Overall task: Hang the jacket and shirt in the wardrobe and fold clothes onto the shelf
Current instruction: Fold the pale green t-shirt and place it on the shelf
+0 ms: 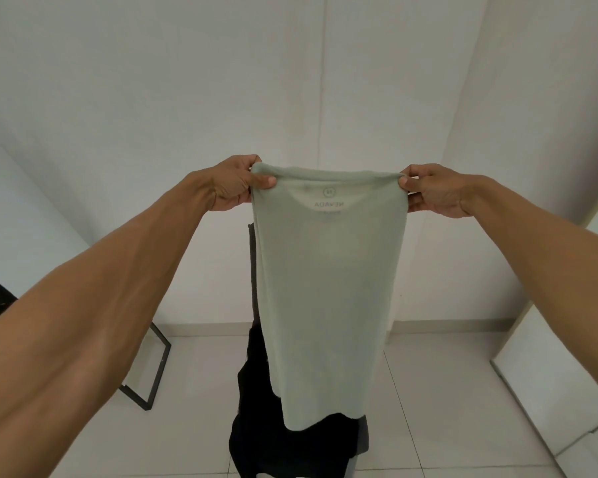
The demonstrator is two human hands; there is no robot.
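A pale green T-shirt (328, 288) hangs in front of me, folded lengthwise into a narrow panel, with a mirrored neck print showing through near its top. My left hand (233, 184) pinches its upper left corner and my right hand (432, 191) pinches its upper right corner, both at chest height with arms stretched forward. Behind and below the shirt, dark clothes (266, 426) in black and grey are piled on something hidden by the shirt.
A white wall (187, 98) faces me, with pale floor tiles (428, 408) below. A black metal frame leg (156, 370) stands at the lower left. A white panel or cabinet side (560, 374) rises at the right.
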